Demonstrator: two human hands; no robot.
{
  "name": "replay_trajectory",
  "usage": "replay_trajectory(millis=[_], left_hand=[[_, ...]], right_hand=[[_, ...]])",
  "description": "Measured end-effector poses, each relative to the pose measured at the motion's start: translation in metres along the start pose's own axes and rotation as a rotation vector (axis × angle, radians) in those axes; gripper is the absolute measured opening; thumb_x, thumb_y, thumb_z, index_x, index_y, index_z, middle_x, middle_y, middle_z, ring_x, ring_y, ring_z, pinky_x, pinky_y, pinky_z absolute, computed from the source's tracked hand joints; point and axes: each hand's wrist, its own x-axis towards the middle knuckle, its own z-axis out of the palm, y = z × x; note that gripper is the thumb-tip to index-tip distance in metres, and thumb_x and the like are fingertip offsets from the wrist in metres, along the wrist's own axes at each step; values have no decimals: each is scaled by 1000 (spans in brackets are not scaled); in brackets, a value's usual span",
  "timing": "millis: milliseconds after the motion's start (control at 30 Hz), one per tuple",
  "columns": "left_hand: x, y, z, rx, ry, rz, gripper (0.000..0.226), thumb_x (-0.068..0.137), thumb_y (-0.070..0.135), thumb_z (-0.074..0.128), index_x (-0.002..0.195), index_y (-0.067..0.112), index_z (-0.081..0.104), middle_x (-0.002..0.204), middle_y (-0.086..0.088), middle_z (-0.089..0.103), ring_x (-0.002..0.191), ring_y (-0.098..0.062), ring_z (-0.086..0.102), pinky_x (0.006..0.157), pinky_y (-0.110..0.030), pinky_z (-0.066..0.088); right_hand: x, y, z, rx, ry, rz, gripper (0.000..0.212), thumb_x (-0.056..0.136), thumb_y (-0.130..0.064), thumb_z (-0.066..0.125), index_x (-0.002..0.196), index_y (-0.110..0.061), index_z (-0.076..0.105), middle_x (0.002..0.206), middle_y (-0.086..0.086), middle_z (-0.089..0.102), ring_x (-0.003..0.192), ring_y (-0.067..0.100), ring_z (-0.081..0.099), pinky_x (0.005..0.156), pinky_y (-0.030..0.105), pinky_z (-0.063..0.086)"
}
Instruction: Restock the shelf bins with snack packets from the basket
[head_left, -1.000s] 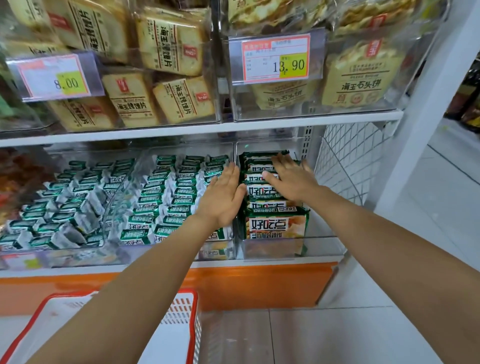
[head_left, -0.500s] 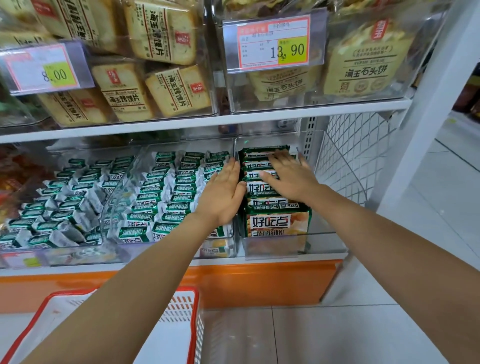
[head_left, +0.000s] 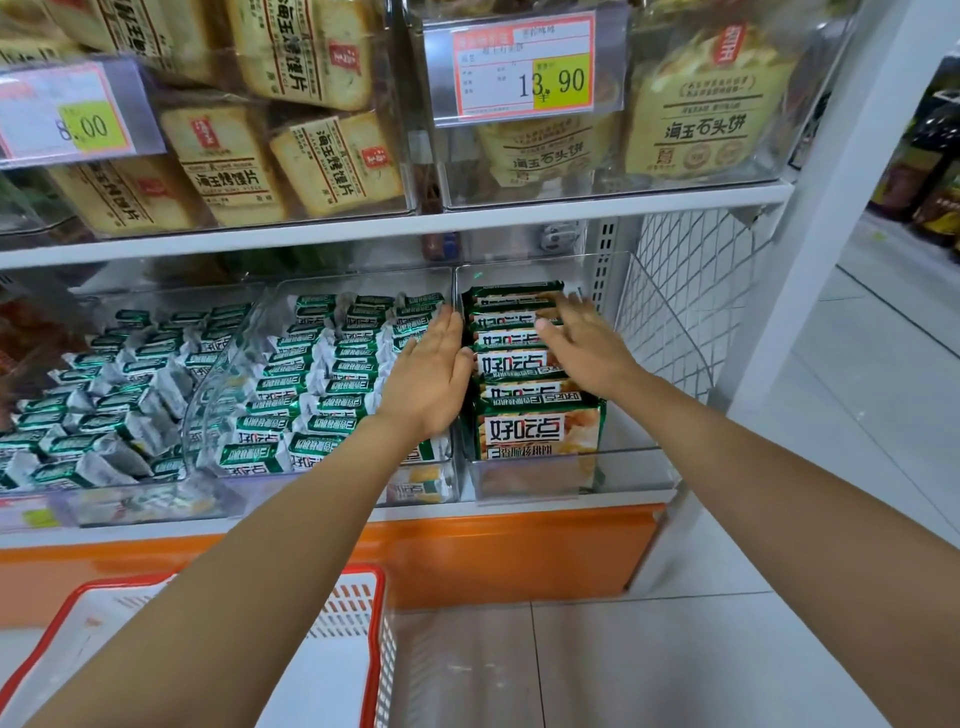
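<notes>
A row of green-and-white snack packets (head_left: 537, 428) stands upright in the rightmost clear bin (head_left: 636, 467) on the lower shelf. My left hand (head_left: 434, 371) lies flat with straight fingers against the row's left side, by the wall between two bins. My right hand (head_left: 587, 345) rests with spread fingers on the tops of the packets at the back right of the row. Neither hand holds anything. The white basket with a red rim (head_left: 371, 623) sits on the floor below, under my left forearm, and its visible inside looks bare.
Two clear bins to the left hold several small green packets (head_left: 317, 395). The upper shelf (head_left: 415, 223) carries bins of yellow biscuit bags with price tags. A wire mesh panel (head_left: 680, 322) closes the shelf's right end beside a white post. An orange plinth runs under the shelf.
Both hands have stayed on the packet row, shifting only slightly. My right hand has slid a little to the right and back, and its fingers have spread. The camera has tilted a little.
</notes>
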Motion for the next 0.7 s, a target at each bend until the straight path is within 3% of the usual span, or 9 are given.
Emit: replay_trajectory(millis=[67, 167, 267, 433, 567, 700], left_hand=[[-3, 2, 2, -35, 17, -23, 55, 108, 33, 20, 157, 11, 9, 165, -4, 1, 152, -15, 5, 123, -33, 6], [-12, 5, 8, -88, 41, -25, 57, 107, 36, 20, 157, 10, 9, 165, -6, 3, 151, -19, 10, 123, -32, 8], [-20, 9, 12, -110, 83, -8, 66, 100, 41, 16, 156, 6, 12, 163, -11, 12, 150, -24, 17, 122, -36, 13], [-19, 11, 12, -92, 107, -7, 54, 107, 25, 25, 156, 4, 14, 163, -13, 14, 150, -24, 16, 121, -33, 13], [-17, 8, 9, 11, 99, 12, 54, 107, 28, 25, 155, 4, 16, 163, -13, 13, 150, -24, 15, 121, -32, 13], [-20, 9, 14, -34, 118, 7, 57, 107, 31, 24, 156, 6, 13, 164, -11, 9, 151, -22, 13, 121, -31, 11]], right_hand=[[-11, 5, 3, 114, 48, 45, 68, 102, -54, 21, 156, -15, 8, 164, 9, 3, 151, 22, -1, 122, 43, 7], [-29, 11, 20, 214, -38, 48, 72, 101, -58, 17, 156, -14, 4, 164, 7, -1, 150, 19, -5, 121, 39, 1], [-35, 7, 30, 271, -4, 23, 84, 92, -73, 12, 155, -18, 13, 163, 7, 9, 151, 22, 1, 122, 49, 7], [-31, -15, 34, 247, 36, 122, 87, 89, -74, 12, 153, -14, 19, 160, 16, 13, 149, 31, 8, 119, 53, 16], [-35, -17, 27, 120, 69, 88, 69, 101, -57, 15, 156, -17, 13, 163, 12, -5, 150, 26, -8, 121, 44, 1], [-34, -15, 30, 40, 122, -21, 63, 103, -50, 19, 147, -8, 35, 157, 12, 25, 147, 32, 17, 117, 44, 21]])
